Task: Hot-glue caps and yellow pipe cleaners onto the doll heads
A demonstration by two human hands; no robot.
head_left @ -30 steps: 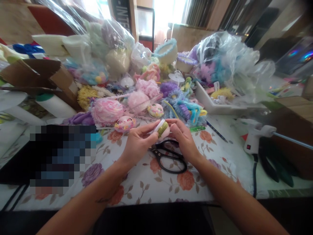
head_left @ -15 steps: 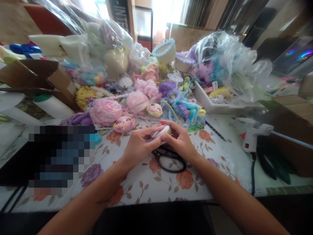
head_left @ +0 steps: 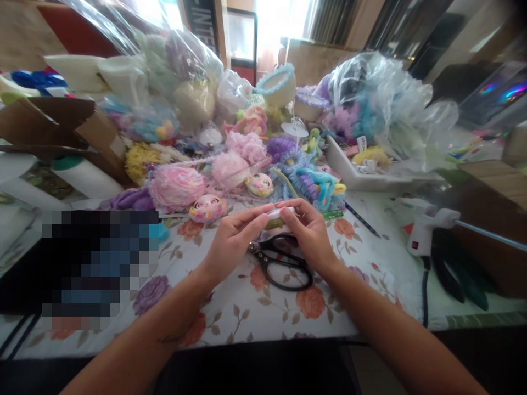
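Note:
Between my two hands I hold a small rounded white piece (head_left: 275, 215) with a yellow-green underside, seen nearly edge-on. My left hand (head_left: 234, 238) is closed on its left side, with thumb and fingers along it. My right hand (head_left: 309, 235) grips the other side, its thumb pressed on the near face. Much of the piece is hidden by the fingers. Black-handled scissors (head_left: 284, 274) lie on the flowered cloth just below my hands. Two painted doll faces, one with pink eyes (head_left: 208, 208) and one with green eyes (head_left: 260, 185), lie beyond my hands.
Pink yarn (head_left: 177, 186) and blue-purple trims (head_left: 307, 175) are heaped at the back, with plastic bags behind. A glue gun (head_left: 422, 227) stands at right, near a white tray (head_left: 346, 173). A dark pencil (head_left: 362, 219) lies right of my hands; a cardboard box (head_left: 102, 134) stands left.
My hands have tipped the white piece, so its broad face shows less and its edge shows more. They have shifted slightly up, uncovering more of the scissors.

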